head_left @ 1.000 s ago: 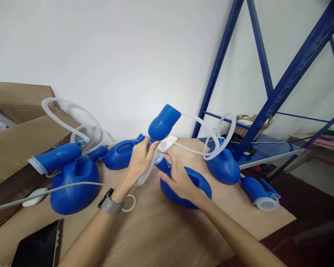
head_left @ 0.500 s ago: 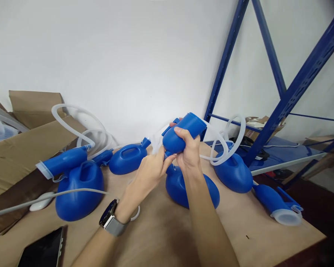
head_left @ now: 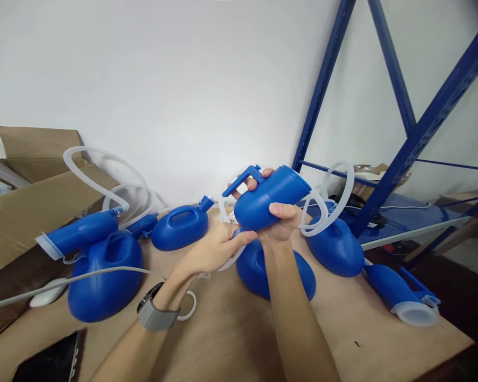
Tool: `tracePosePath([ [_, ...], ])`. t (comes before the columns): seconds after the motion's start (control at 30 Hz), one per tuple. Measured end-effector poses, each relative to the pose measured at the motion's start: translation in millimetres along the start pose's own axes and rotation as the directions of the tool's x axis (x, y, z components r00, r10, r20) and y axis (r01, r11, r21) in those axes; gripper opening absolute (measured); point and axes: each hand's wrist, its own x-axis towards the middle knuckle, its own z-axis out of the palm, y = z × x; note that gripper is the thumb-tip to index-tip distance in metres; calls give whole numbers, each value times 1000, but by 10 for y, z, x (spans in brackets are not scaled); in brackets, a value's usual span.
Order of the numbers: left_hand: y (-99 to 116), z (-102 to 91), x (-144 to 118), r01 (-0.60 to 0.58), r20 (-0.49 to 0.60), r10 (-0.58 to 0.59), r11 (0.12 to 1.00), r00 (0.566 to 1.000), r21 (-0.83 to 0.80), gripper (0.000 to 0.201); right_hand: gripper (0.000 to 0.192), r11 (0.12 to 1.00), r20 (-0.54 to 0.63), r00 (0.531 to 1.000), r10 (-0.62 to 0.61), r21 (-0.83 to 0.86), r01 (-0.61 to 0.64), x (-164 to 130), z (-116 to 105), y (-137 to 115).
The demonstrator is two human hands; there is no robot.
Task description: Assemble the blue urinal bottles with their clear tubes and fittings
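Note:
My right hand (head_left: pixel 282 222) is wrapped around a blue plastic urinal cup (head_left: pixel 263 204) with a side handle. Its wide mouth tilts up to the right, and some of my fingers curl over near the handle (head_left: pixel 245 178). Below the cup's rounded end, my left hand (head_left: pixel 217 246) pinches the narrow spout, where clear tubing (head_left: pixel 231 261) runs down; the joint itself is mostly covered by my fingers. Under my right forearm lies a blue urine bottle (head_left: pixel 249 270), partly hidden. Another blue bottle (head_left: pixel 180 228) with a handle hole stands behind my left hand.
More blue bottles (head_left: pixel 103 286) (head_left: pixel 334 246) and capped cups (head_left: pixel 83 231) (head_left: pixel 398 292) lie left and right on the table (head_left: pixel 223 339), with coiled tubes (head_left: pixel 344 196). A cardboard box (head_left: pixel 35 207), phone (head_left: pixel 48 361), and cable (head_left: pixel 103 271) are left; a blue shelf rack (head_left: pixel 386 175) stands right.
The cup has turned in my hands and shifted slightly right, so its handle now shows fully on the upper left. My left hand stays at the spout end. The view has moved slightly.

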Motion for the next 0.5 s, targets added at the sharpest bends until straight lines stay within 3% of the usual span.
tracePosePath([
  [0.13, -57, -68, -22, 57, 207, -6, 969, 978, -242, 75, 68, 999, 67, 997, -27, -41, 29, -20, 24, -19],
  [0.33, -142, -111, -56, 198, 335, -28, 853, 942, -483, 78, 74, 992, 67, 997, -30, -120, 38, -23, 53, 12],
  [0.5, -132, -122, -75, 389, 569, 34, 697, 822, -603, 79, 91, 987, 120, 990, -81, -130, 96, 10, 20, 62],
])
